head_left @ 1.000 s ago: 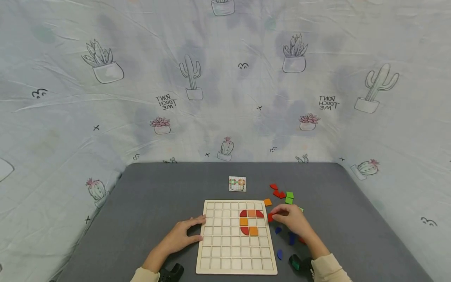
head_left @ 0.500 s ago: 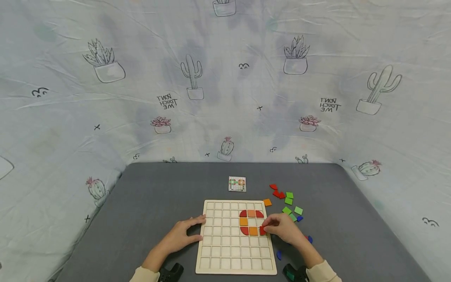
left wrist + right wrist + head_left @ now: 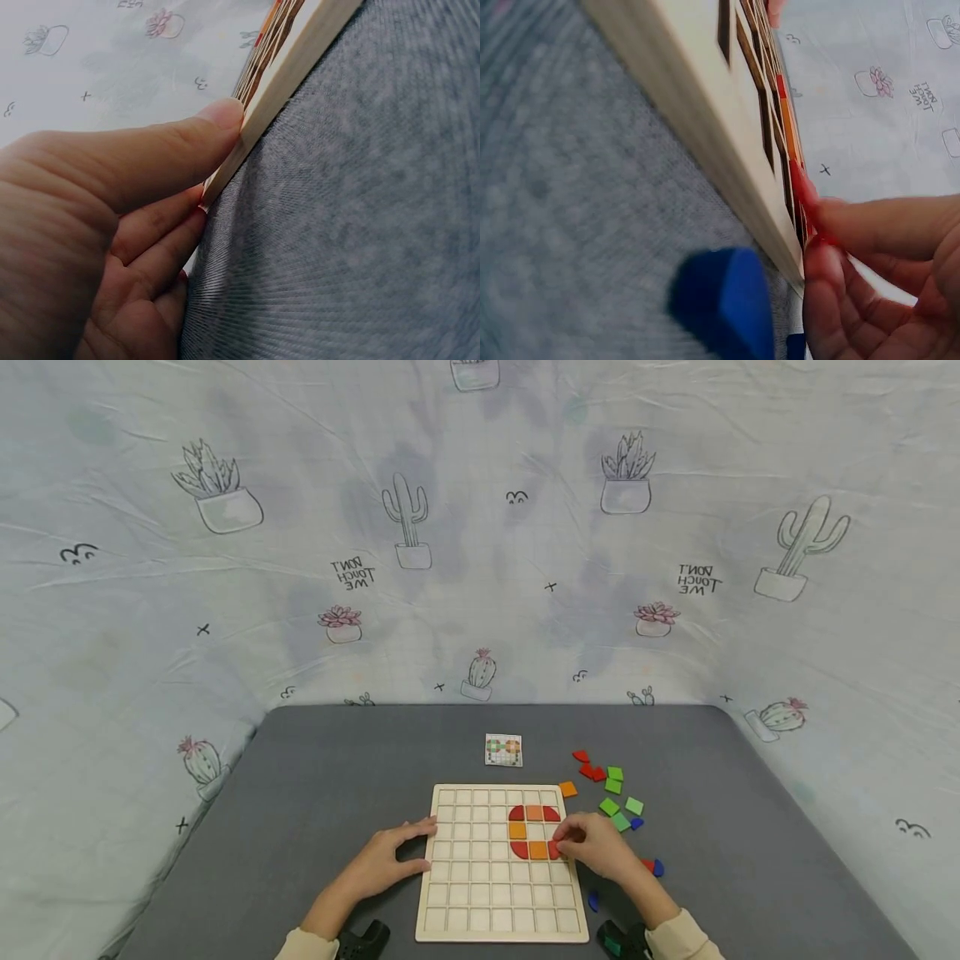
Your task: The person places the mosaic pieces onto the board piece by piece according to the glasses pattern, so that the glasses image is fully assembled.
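Observation:
The wooden grid board (image 3: 501, 936) lies flat on the grey table. My left hand (image 3: 381, 862) rests at its left edge, thumb and fingertips touching the wooden side (image 3: 259, 112) with the fingers fairly straight. Over the board's right side, my right hand (image 3: 602, 848) pinches a red tile (image 3: 804, 193) between thumb and finger. This tile is tilted at a cell right of an orange square (image 3: 537, 850); its outer part is hidden by the fingers. Other red quarter-round tiles (image 3: 517, 813) and orange squares (image 3: 517, 831) sit in nearby cells.
A small pattern card (image 3: 503, 750) lies behind the board. To the right are loose red tiles (image 3: 587, 770), green squares (image 3: 609, 807), an orange square (image 3: 568, 789) and blue tiles (image 3: 593, 901). A blue tile (image 3: 727, 296) lies close beside the board. A patterned cloth (image 3: 480, 527) hangs behind.
My right hand has carried the red tile from the table beside the board leftward and nearer, down to a cell in the row with the orange square. The left hand has stayed put.

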`<state>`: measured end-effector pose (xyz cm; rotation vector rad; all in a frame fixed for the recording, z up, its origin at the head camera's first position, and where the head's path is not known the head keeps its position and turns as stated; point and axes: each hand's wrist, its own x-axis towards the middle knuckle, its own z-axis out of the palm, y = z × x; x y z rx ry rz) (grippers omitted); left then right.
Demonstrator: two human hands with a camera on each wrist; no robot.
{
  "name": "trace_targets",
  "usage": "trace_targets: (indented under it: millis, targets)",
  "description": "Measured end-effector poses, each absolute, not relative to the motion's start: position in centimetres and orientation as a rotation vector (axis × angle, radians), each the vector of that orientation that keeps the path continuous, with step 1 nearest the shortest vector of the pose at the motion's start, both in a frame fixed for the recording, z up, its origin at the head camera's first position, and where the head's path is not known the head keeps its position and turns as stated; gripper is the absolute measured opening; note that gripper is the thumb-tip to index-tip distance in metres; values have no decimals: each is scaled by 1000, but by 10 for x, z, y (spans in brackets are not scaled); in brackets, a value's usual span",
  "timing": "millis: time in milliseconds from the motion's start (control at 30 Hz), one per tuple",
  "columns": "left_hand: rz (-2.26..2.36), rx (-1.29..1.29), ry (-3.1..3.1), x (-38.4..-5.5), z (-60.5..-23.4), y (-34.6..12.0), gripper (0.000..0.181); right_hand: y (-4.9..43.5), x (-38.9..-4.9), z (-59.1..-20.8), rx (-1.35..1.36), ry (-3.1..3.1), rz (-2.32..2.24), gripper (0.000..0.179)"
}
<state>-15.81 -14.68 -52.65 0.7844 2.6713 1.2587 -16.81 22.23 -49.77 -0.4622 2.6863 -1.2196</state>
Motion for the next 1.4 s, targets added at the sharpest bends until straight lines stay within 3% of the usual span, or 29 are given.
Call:
trace_targets:
  millis: [533, 733, 1400]
  targets:
    - [1253, 824, 2673, -159, -530, -146, 56, 224, -163, -498, -456, 2734, -1198, 5]
    - [1251, 818, 2673, -158, -532, -145, 58, 240, -167, -490, -385, 2741, -1227, 14]
    - [1289, 826, 2655, -156, -528, -145, 56, 261, -239, -496, -526, 2672, -1280, 44]
